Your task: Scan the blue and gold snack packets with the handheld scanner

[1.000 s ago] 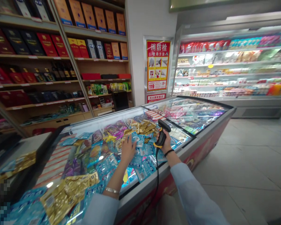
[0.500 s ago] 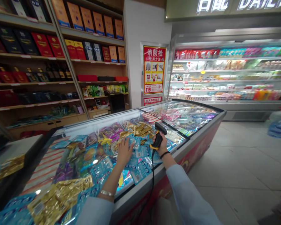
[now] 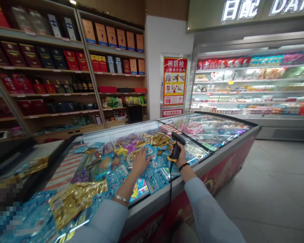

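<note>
Free air above the freezer (image 3: 147, 203); blue packets (image 3: 157, 181) clutter low passes.
From my left hand (image 3: 140, 160): scanner (image 3: 175, 152) blocks 3 o'clock, gold packets (image 3: 157, 138) heaped at 1, cable (image 3: 170, 189) hanging at 5.

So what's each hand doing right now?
Left hand: open, palm down over the blue packets.
Right hand: closed around the black-and-yellow scanner.

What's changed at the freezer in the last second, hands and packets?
Mainly the camera view: since the last picture it swung left, so the scene sits further right. The left hand seems to spread its thumb slightly over the blue packets. No visible pickup or release. Unchanged: right hand gripping the black scanner; gold packets piled on the freezer.
</note>
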